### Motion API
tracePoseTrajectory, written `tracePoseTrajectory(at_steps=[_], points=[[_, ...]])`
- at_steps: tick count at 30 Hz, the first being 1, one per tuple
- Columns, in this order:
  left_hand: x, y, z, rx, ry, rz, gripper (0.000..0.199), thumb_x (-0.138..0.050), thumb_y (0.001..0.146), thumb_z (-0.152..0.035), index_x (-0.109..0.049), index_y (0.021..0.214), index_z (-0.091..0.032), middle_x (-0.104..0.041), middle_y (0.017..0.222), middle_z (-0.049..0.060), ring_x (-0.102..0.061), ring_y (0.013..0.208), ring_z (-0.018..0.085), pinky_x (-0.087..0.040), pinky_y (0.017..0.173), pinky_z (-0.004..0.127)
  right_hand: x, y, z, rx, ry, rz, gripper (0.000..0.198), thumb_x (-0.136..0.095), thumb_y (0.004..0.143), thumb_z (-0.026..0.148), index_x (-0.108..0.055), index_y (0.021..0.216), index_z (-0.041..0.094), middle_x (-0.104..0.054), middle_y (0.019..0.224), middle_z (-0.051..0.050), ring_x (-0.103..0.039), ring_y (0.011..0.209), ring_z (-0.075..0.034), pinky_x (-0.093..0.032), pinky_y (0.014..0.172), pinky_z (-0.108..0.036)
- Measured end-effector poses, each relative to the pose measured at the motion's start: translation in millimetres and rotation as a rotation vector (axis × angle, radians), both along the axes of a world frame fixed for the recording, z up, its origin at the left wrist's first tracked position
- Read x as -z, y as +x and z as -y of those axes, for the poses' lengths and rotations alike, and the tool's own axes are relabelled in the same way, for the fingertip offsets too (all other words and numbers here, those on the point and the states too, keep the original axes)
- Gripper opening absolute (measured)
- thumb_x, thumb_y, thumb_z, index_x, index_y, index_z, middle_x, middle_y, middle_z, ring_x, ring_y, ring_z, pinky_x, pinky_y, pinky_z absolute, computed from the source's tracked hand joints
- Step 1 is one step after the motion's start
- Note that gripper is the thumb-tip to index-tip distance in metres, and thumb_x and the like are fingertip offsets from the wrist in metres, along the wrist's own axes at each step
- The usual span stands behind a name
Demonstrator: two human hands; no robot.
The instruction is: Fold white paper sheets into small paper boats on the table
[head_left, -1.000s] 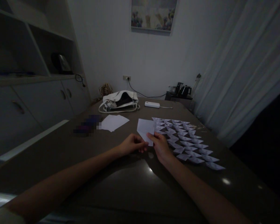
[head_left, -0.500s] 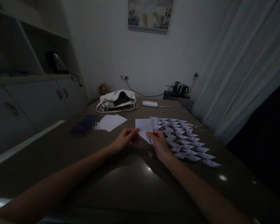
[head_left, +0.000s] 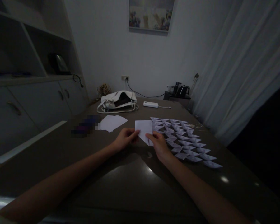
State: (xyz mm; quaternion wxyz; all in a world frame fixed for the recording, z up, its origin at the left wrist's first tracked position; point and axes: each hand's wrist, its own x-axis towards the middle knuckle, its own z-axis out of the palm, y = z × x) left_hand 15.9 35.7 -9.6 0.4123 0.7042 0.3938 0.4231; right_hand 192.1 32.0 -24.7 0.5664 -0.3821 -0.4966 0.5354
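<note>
Between my hands, above the dark table point(head_left: 121, 186), is a folded sheet of white paper point(head_left: 143, 128) with a square upper part and a slanting lower left edge. My left hand point(head_left: 126, 138) pinches its left edge, thumb on top. At the lower right, my right hand point(head_left: 159, 142) grips the paper with the thumb across its face and the fingers behind, mostly hidden. Several folded paper boats point(head_left: 185, 142) stand in rows just right of my right hand. Beyond my left hand lie loose white sheets point(head_left: 112, 122), overlapping one another.
A white handbag point(head_left: 119, 101) sits at the table's far end, beside a white power bank point(head_left: 150, 104) with a short cable. A blurred dark item point(head_left: 85, 126) lies left of the sheets. Cabinets point(head_left: 42, 99) line the left side; a pale curtain point(head_left: 238, 62) hangs at right.
My left fingers have closed in on the paper's left edge, where they were more spread below it. My right hand keeps its grip. The whole view has shifted slightly.
</note>
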Motion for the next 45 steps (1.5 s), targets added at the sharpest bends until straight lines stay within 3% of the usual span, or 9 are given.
tracePoseTrajectory(at_steps=[8,31,39,45], points=[[2.2,-0.7,-0.3,-0.020,0.049,-0.009,0.050,-0.052,0.086,-0.056,-0.062,0.067,-0.011,-0.059,0.056,0.002,-0.053,0.051,0.012,-0.041,0.051,0.022,-2.5,-1.7,2.9,-0.037,0.015,0.007,0.028,-0.075,0.067,0.042,-0.073,0.078,0.016,-0.073,0.076,-0.005,-0.064,0.069,-0.021,-0.047,0.066,-0.030],[-3.1,-3.8,-0.1,0.001,0.036,0.112,0.035,-0.064,0.080,-0.046,-0.058,0.069,-0.014,-0.062,0.061,0.001,-0.055,0.054,0.011,-0.044,0.053,0.021,0.9,2.7,-1.6,0.025,0.175,0.129,0.029,-0.067,0.075,0.043,-0.071,0.083,0.015,-0.072,0.079,-0.006,-0.063,0.073,-0.022,-0.047,0.066,-0.030],[-1.3,0.8,1.8,-0.093,0.018,0.144,0.032,-0.066,0.075,-0.041,-0.051,0.063,-0.016,-0.055,0.053,-0.003,-0.049,0.047,0.009,-0.038,0.048,0.020,0.7,-0.3,1.3,-0.012,0.162,0.142,0.027,-0.067,0.075,0.044,-0.069,0.076,0.017,-0.067,0.070,-0.003,-0.060,0.066,-0.021,-0.046,0.062,-0.029],[-5.2,0.9,1.9,-0.009,-0.046,0.123,0.038,-0.063,0.077,-0.049,-0.057,0.064,-0.014,-0.058,0.057,0.000,-0.051,0.050,0.010,-0.040,0.051,0.022,-0.6,0.3,1.8,0.020,0.122,0.102,0.029,-0.069,0.072,0.045,-0.071,0.080,0.017,-0.071,0.075,-0.004,-0.062,0.069,-0.022,-0.046,0.062,-0.030]])
